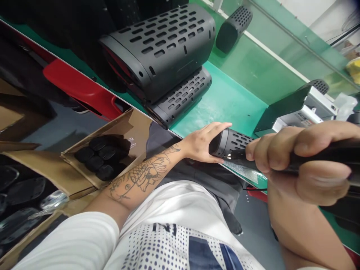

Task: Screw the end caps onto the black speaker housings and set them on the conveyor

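Observation:
My left hand (204,143) grips the end of a black perforated plastic housing (233,143) lying at the near edge of the green bench (230,101). My right hand (303,159), close to the camera, is closed round a dark tool handle (332,153) whose tip meets the housing near a small bright spot. The tool's far end runs out of view on the right.
Two larger black slotted housings (165,45) are stacked at the back left of the bench, another (233,28) lies farther back. A black and grey device (298,108) stands at the right. A cardboard box (112,150) of black parts sits below the bench, beside a red bin (81,88).

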Demonstrator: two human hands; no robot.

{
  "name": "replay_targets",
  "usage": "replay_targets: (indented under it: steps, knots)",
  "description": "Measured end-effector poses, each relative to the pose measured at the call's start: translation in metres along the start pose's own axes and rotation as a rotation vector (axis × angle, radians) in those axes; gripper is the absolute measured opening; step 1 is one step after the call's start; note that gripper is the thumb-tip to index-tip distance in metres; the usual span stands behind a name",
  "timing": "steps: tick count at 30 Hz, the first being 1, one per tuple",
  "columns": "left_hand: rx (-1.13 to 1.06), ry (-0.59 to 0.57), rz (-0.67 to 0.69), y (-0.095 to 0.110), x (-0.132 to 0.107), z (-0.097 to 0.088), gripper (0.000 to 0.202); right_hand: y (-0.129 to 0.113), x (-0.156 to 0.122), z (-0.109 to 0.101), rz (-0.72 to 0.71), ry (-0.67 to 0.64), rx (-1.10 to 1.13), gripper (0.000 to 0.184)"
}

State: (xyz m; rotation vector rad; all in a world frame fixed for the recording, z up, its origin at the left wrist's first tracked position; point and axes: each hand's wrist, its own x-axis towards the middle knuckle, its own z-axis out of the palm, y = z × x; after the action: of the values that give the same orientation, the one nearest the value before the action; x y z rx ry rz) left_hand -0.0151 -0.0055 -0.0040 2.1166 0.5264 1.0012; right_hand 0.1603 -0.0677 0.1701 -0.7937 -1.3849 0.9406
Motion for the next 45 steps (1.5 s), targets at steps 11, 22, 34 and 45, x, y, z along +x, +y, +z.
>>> replay_targets:
  steps: [11, 22, 34, 45]
  knots:
    - [0.033, 0.015, 0.000, 0.000, -0.001, -0.002, 0.123, 0.014, -0.002, 0.023, 0.028, -0.028, 0.006, 0.051]
    - [0.453, 0.398, 0.088, 0.054, -0.088, 0.050, 0.103, -0.010, 0.040, -0.111, -0.441, 0.579, -0.272, 0.045]
    - [0.688, -0.369, 0.416, 0.100, 0.028, 0.032, 0.090, 0.042, 0.044, -0.197, -0.394, 0.677, -0.372, 0.024]
    - [0.888, -0.577, -0.028, 0.099, 0.112, 0.030, 0.110, -0.031, -0.016, -0.169, -0.353, 0.515, -0.158, 0.030]
